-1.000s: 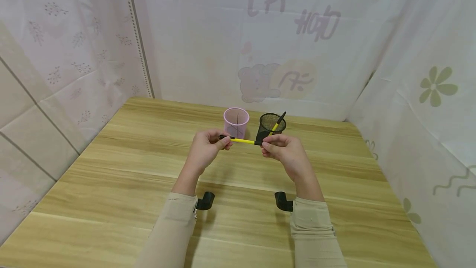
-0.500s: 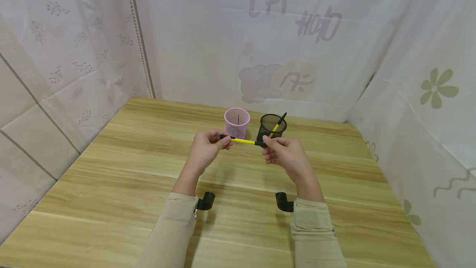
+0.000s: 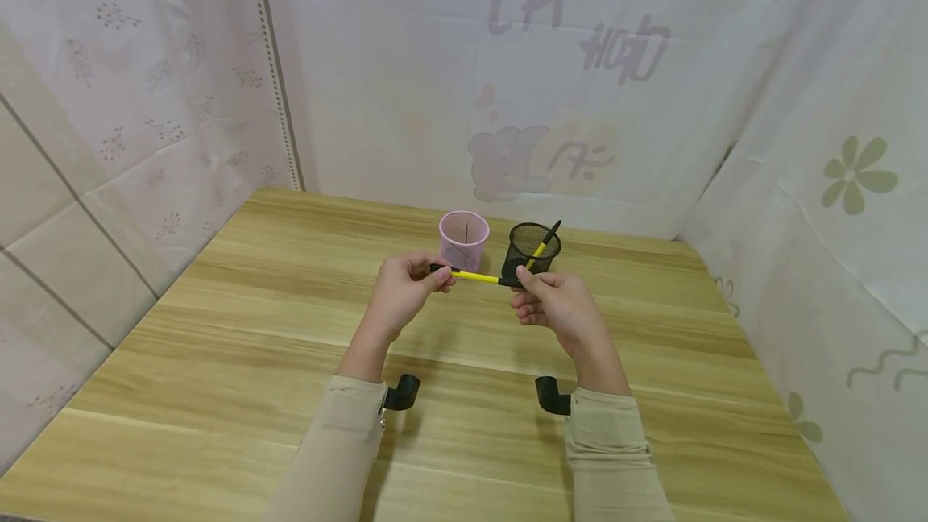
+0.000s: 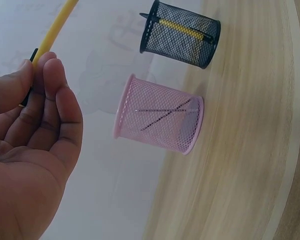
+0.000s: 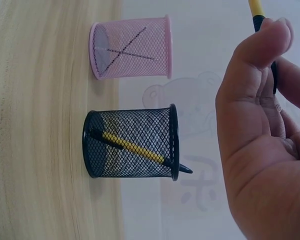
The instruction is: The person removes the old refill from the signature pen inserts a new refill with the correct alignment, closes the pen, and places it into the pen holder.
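A yellow pen with black ends (image 3: 478, 276) is held level in the air between both hands. My left hand (image 3: 403, 288) pinches its left black end between thumb and fingers. At the other end, my right hand (image 3: 561, 304) pinches the black part, thumb on top; in the right wrist view the black tip (image 5: 274, 77) shows between the fingers. Behind the hands stand a pink mesh pen cup (image 4: 160, 117) and, right of it, a black mesh pen cup (image 5: 132, 120). A second yellow-and-black pen (image 5: 137, 150) leans inside the black cup. Two thin dark sticks (image 5: 135, 39) cross inside the pink cup.
Both cups are near the back edge of the wood-grain table (image 3: 239, 393). Printed cloth (image 3: 391, 87) hangs behind and on both sides. Black wrist mounts (image 3: 403, 392) stick out inward from the sleeves (image 3: 609, 441).
My right thumb and fingers have shifted on the pen's right end, the thumb now sitting higher and the other fingers lower. The left hand and the pen stay nearly in place.
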Demonstrator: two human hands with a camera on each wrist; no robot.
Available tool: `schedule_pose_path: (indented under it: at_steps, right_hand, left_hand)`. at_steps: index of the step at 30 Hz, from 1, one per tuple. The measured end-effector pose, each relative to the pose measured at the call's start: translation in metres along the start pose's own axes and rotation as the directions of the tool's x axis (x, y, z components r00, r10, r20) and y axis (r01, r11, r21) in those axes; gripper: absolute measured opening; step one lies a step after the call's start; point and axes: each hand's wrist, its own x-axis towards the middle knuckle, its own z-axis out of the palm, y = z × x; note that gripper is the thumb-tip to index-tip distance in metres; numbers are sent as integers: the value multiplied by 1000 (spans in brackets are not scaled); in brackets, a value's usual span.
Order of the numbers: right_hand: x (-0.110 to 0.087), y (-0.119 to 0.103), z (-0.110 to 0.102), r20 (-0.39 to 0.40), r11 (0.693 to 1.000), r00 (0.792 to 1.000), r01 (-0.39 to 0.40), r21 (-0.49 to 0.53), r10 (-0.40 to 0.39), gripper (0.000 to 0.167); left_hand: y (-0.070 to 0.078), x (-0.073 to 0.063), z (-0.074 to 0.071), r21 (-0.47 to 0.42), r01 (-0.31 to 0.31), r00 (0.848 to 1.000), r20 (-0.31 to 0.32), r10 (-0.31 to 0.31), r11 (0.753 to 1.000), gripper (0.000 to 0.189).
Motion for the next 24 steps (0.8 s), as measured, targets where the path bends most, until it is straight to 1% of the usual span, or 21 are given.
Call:
schedule_pose_path:
  at_steps: [11,24]
  right_hand:
    - [2,1,0,12,1000,1000,19,14,-19,43]
    - [2,2,-1,14,997,999,44,59,-45,40]
  left_hand:
    - [-1,0,0,-1,-3,1000,6,3,1000,13]
    - [1,-2,1,1,-7,1000,6,7,1000,12]
